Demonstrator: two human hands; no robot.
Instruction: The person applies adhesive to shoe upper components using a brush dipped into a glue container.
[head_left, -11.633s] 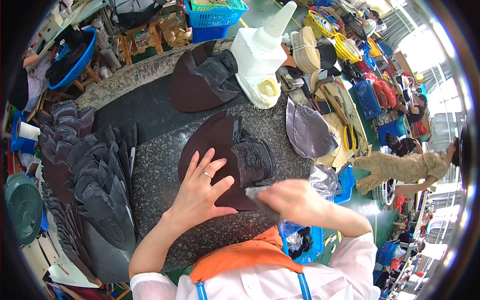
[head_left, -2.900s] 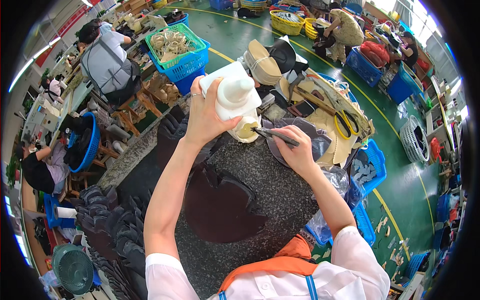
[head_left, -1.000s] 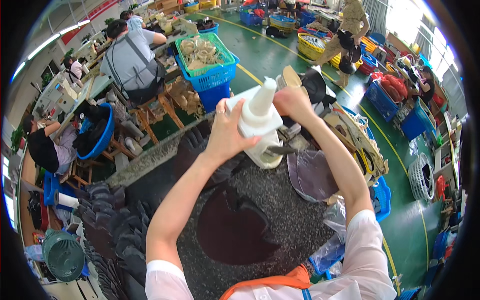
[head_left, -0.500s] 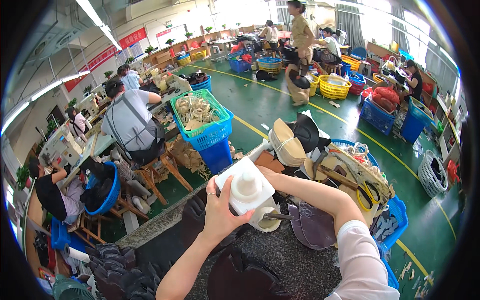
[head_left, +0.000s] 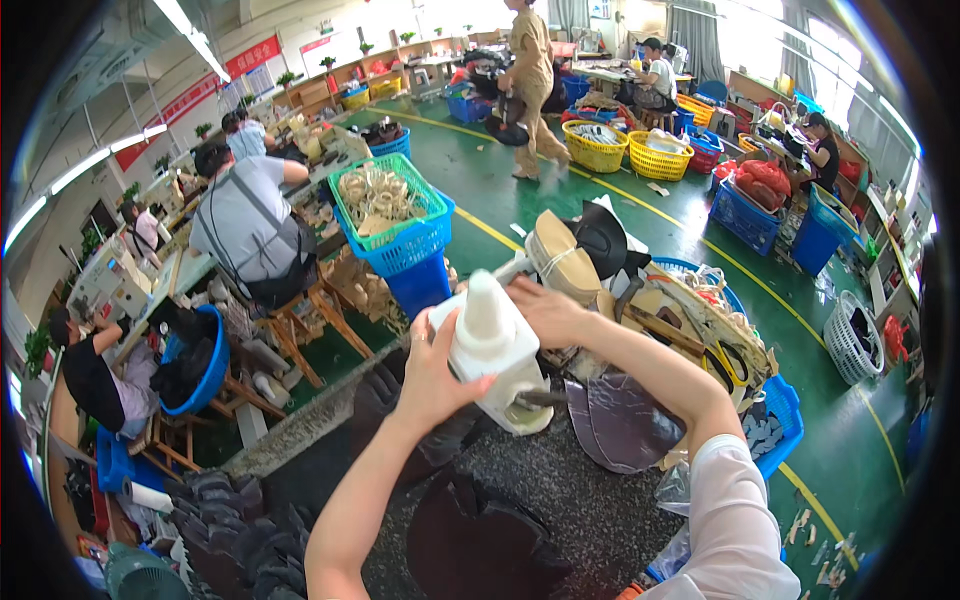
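Green basket (head_left: 402,231) atop a blue basket (head_left: 413,252)

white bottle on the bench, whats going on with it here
A person's left hand grips the white bottle from the left. The right hand is at its right side; whether it touches is unclear. A dark handle pokes out of the cup at its base. Dark brown pieces lie nearer the person.

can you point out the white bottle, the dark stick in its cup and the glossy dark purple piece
White bottle (head_left: 506,360), head view: on its body, below the cone
Dark stick (head_left: 542,398), head view: on its exposed length
Glossy dark purple piece (head_left: 620,425), head view: near its middle
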